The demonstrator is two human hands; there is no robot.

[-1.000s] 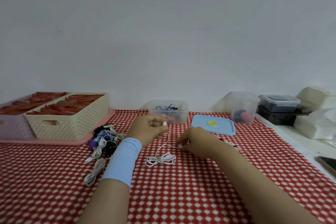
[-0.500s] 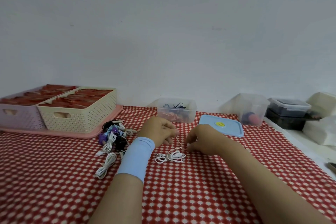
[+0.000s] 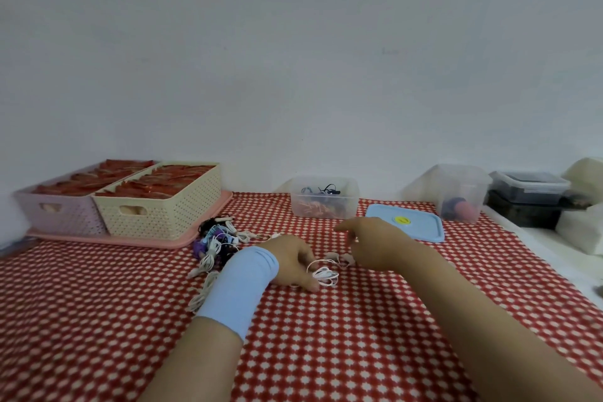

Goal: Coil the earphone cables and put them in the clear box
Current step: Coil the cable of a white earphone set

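Pale bare wall across the whole upper half, meeting the worktop (image 3: 98, 320) right behind the clear box (image 3: 324, 202). Worktop spread with a red cloth dotted white. Well to the left of the clear box, a pink tray (image 3: 107, 238) carrying two perforated baskets side by side: lilac basket (image 3: 55, 217) farther from the box, cream basket (image 3: 163, 212) nearer, both filled with red things. Well to the right of the clear box, a taller clear tub (image 3: 460, 186) with dark and pink things inside, and beyond that two dark containers (image 3: 528, 202), one stacked on the other. Clear box itself open-topped, with dark and reddish cables lying in its bottom. Just to the right of the box and a little nearer the camera, a blue lid (image 3: 421, 228) lying flat, with a round yellow label on it. To the left of the box and nearer the camera, a pile of earphones (image 3: 215, 238), white, black and purple, tangled together. In front of the clear box, both hands close together but not touching. Left hand (image 3: 293, 259), pale blue wristband (image 3: 241, 287) behind it, down on the cloth with fingers curled over the white earphone cable (image 3: 324, 275), thumb stretched along beneath the coil. Right hand (image 3: 378, 245) raised a little, forefinger stretched toward the left, other fingers curled down by the earbuds (image 3: 344, 259); cannot tell whether pinching them. White earphone cable outside the clear box, loosely looped on the cloth between the two hands.
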